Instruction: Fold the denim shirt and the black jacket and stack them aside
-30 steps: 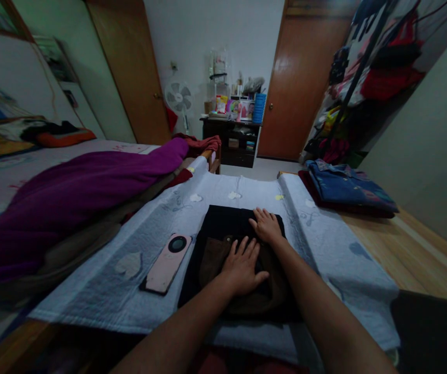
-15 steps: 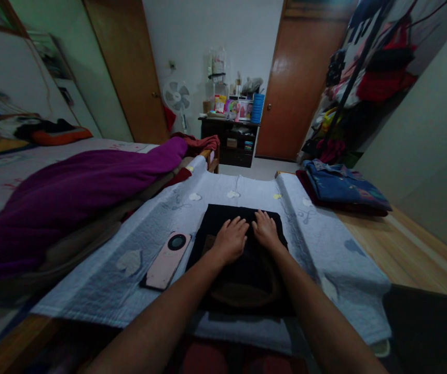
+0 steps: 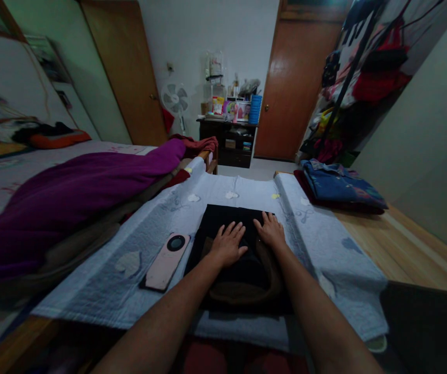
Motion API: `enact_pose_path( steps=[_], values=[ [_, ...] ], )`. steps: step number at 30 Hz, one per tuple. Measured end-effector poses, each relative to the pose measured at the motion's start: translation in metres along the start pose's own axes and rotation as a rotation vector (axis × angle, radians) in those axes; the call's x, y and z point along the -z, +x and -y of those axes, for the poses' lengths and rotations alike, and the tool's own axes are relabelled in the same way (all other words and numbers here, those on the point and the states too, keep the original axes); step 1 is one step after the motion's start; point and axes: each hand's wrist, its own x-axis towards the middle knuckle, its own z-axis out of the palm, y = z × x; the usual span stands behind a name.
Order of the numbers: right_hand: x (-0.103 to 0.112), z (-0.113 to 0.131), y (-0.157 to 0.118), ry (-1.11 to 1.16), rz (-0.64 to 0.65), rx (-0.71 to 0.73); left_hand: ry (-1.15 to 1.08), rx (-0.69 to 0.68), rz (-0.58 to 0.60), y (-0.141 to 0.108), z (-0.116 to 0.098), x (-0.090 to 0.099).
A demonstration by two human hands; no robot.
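A folded black garment (image 3: 223, 218) with a brownish print or patch lies flat on a light grey-blue cloth with leaf patterns (image 3: 231, 187). My left hand (image 3: 228, 244) rests palm down on its middle, fingers spread. Near the garment's right edge, my right hand (image 3: 270, 229) also lies flat on the fabric with its fingers apart. Neither hand grips anything. Left of the garment, a pink phone (image 3: 165, 261) with a round black camera ring lies face down on the cloth. The fabric beneath my palms is hidden.
At the right, a folded blue denim garment (image 3: 340, 182) sits on dark red cloth on a wooden surface (image 3: 367, 244). A purple blanket (image 3: 79, 192) covers the bed edge at left. A fan (image 3: 175, 98) and dark cabinet (image 3: 225, 145) stand at the back.
My right hand has slid rightward toward the garment's edge. My left hand has shifted slightly left and down, its fingers spreading wider. The phone and garment stay in place.
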Motion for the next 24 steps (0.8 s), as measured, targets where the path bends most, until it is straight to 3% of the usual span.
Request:
enact_pose_path(
  steps=[5, 8, 11, 15, 19, 24],
  values=[
    [0.010, -0.018, -0.002, 0.012, 0.049, -0.065, -0.014, 0.005, 0.007, -0.001, -0.001, 0.002],
    [0.021, -0.016, -0.011, -0.033, 0.062, -0.097, -0.015, 0.006, 0.007, -0.001, 0.000, 0.001],
    [0.026, -0.002, -0.032, -0.049, 0.006, 0.012, -0.013, 0.011, 0.012, 0.000, 0.000, -0.001],
    [0.014, 0.023, -0.071, 0.007, 0.006, 0.227, -0.019, 0.013, 0.002, 0.000, 0.001, -0.003],
    [0.003, 0.032, -0.095, -0.001, 0.047, 0.262, -0.031, -0.003, -0.011, 0.000, 0.005, -0.005],
    [0.004, 0.030, -0.095, -0.014, 0.072, 0.272, -0.076, 0.051, -0.032, 0.002, 0.011, -0.005]
  ],
)
